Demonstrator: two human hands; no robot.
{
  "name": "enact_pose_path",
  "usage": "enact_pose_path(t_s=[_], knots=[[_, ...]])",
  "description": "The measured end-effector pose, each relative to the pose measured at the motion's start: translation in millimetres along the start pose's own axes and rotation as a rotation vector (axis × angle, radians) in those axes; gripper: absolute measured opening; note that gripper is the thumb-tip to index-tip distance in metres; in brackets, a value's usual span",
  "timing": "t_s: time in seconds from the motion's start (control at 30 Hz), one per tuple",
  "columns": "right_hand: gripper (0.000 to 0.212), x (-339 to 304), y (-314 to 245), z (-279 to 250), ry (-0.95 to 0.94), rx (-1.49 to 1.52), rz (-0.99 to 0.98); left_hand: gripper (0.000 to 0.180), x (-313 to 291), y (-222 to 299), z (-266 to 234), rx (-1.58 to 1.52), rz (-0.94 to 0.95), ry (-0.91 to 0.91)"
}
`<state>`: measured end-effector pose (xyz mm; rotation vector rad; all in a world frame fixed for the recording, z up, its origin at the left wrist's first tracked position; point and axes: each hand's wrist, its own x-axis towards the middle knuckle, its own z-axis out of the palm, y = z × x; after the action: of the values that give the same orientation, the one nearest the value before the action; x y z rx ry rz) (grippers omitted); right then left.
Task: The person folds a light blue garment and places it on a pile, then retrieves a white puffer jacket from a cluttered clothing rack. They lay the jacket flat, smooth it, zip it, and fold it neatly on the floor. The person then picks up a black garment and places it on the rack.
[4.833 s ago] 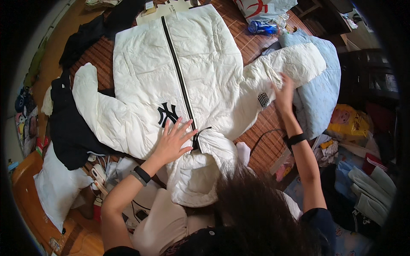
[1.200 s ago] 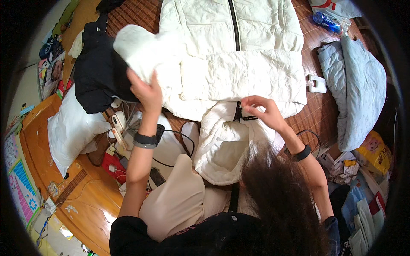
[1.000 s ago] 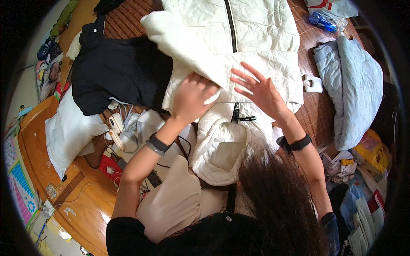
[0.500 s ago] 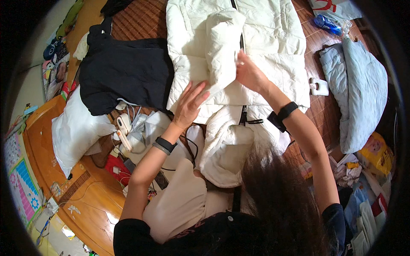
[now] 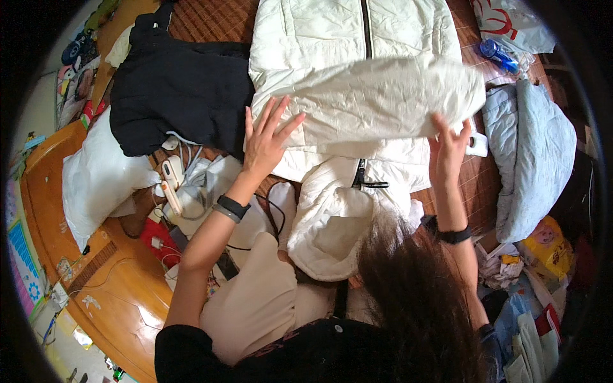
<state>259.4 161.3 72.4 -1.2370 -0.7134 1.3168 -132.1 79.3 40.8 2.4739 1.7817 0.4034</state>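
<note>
A white padded jacket (image 5: 319, 32) lies spread out before me, its hood (image 5: 322, 246) nearest my body and a dark zipper running up its middle. One sleeve (image 5: 377, 96) stretches across the jacket to the right, its far end blurred by motion. My left hand (image 5: 263, 143) rests with spread fingers on the left end of that sleeve. At the lower edge of the sleeve, near its right end, is my right hand (image 5: 448, 153); its thumb and fingers are apart and touch or nearly touch the fabric.
Black clothing (image 5: 179, 96) lies left of the jacket, above a stuffed white bag (image 5: 105, 182). White devices and cables (image 5: 172, 175) sit beside a wooden furniture piece (image 5: 115, 287). On the right are a folded light-blue padded garment (image 5: 533, 153), a blue bottle (image 5: 498, 56) and a yellow package (image 5: 548, 246).
The sleeve, bunched upright over the jacket's middle before, now extends to the right. My right hand has moved right and down with it; my left hand has shifted slightly left and up.
</note>
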Motion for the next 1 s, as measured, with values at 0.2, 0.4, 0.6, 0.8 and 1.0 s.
enact_pose_path(t_s=[0.2, 0.4, 0.6, 0.8, 1.0], knots=[[0.079, -11, 28, -79, 0.423, -0.331, 0.118, 0.078, 4, -11, -23, -0.213, 0.026, -0.222], [0.081, 48, 7, -104, 0.164, -0.563, -0.067, 0.026, 25, -12, -48, -0.284, 0.038, -0.164], [0.063, 83, -23, -98, -0.004, -0.871, -0.035, 0.04, 76, 11, -5, -0.368, 0.034, -0.069], [0.037, 47, -62, -114, -0.286, -0.49, -0.03, 0.071, 70, 1, 19, -0.216, 0.142, -0.072], [0.061, 52, -32, -146, -0.337, -1.073, 0.123, 0.06, 62, 3, 25, -0.004, 0.246, -0.208]])
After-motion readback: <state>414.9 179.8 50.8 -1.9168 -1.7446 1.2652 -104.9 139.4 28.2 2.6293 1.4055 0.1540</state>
